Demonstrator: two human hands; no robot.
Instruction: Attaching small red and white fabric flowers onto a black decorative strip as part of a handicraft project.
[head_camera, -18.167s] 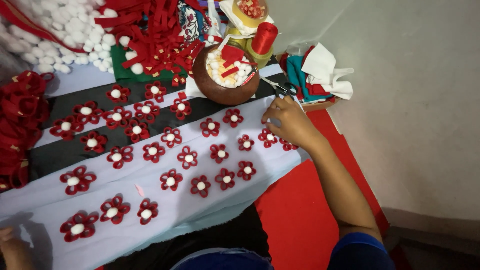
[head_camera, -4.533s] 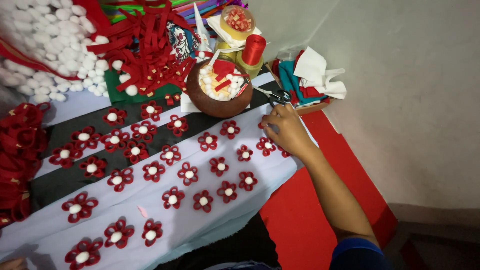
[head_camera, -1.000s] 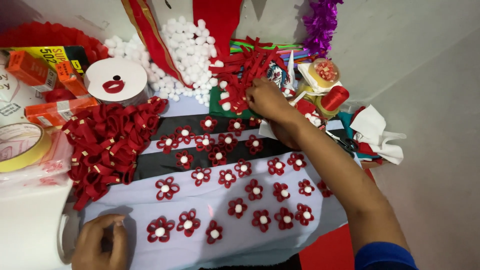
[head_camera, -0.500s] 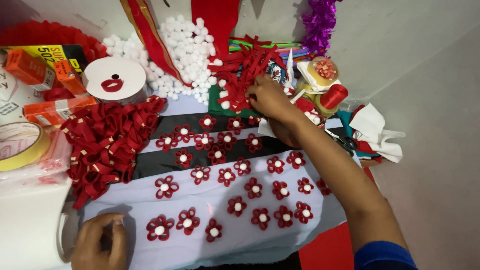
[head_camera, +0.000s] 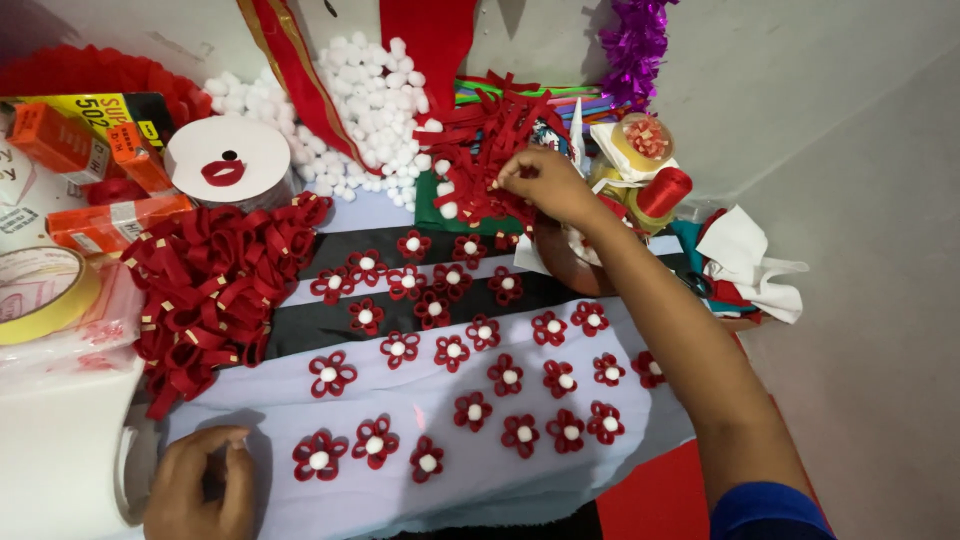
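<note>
Far left edge: orange boxes (head_camera: 75, 175) are stacked beside a yellow-and-black flat package (head_camera: 105, 105); printing is seen on them but is left unread.
Round card: a white disc (head_camera: 228, 160) with a red lip-shaped mark is laid just right of the boxes, against the pom-pom heap.
Tape roll: a yellowish roll (head_camera: 40, 295) is seen at the left edge, on clear plastic wrapping.
Right hand: the right hand (head_camera: 545, 185) is stretched to the far side, fingers pinched together on a red ribbon piece in the loose ribbon pile (head_camera: 490, 150).
Left hand: the left hand (head_camera: 200, 485) is rested on the pale cloth (head_camera: 480, 480) at the near left, fingers curled loosely; whether anything is held cannot be told.
Flowers: red ribbon flowers (head_camera: 470, 350) with white centres are laid in rows across the pale cloth and the black strips (head_camera: 320, 322).
Folded loops: a heap of red ribbon loops (head_camera: 215, 280) is piled left of the flowers.
Pom-poms: white pom-poms (head_camera: 370, 95) are heaped at the back, crossed by a red gold-edged ribbon (head_camera: 300, 75).
Right cluster: a red thread spool (head_camera: 665, 192), a lidded tub (head_camera: 645, 145) and white cloth scraps (head_camera: 745, 255) are crowded behind the forearm, which hides part of a brown bowl (head_camera: 560, 265).
Tinsel: purple tinsel (head_camera: 635, 45) is hung on the wall.
</note>
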